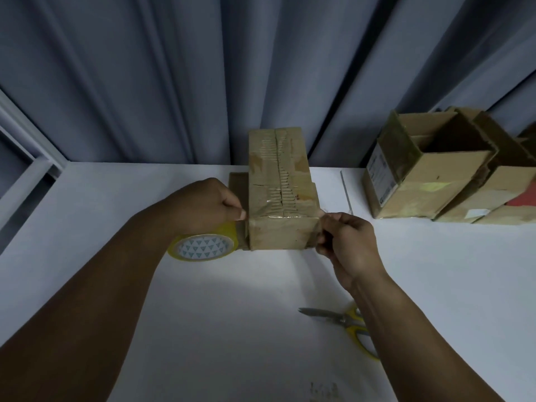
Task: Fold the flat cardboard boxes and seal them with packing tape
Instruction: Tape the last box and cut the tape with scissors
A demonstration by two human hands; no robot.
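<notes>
**Tape drawn across the near edge of a closed carton**

A closed cardboard box [280,195] stands between the two hands, long and brick-shaped, its brown top scuffed. Old clear tape has torn the paper along the centre seam, baring ribbed corrugation in a ragged stripe.

The left hand [211,203] is closed with its fingers curled over the upper rim of a tape roll [203,247], and its thumb tip presses the box's left near corner. The roll sits directly under this hand. It is a yellowish translucent ring whose white core label carries small teal triangles, and it touches the box's side.

A glossy tape strip [278,218] runs from the left thumb along the box's near top edge to the right hand [345,242]. That hand pinches the strip's end between thumb and bent fingers at the right near corner, where the film wrinkles.

Below the right wrist lie scissors [345,320], with grey metal blades and yellow loop handles partly hidden by the forearm. Beyond and right of the right hand stand open boxes [429,175], close together, with flaps up and taped, labelled sides. Everything rests on a smooth white table [116,216]. Behind it hangs a grey-blue curtain [174,68] in deep vertical folds.
</notes>
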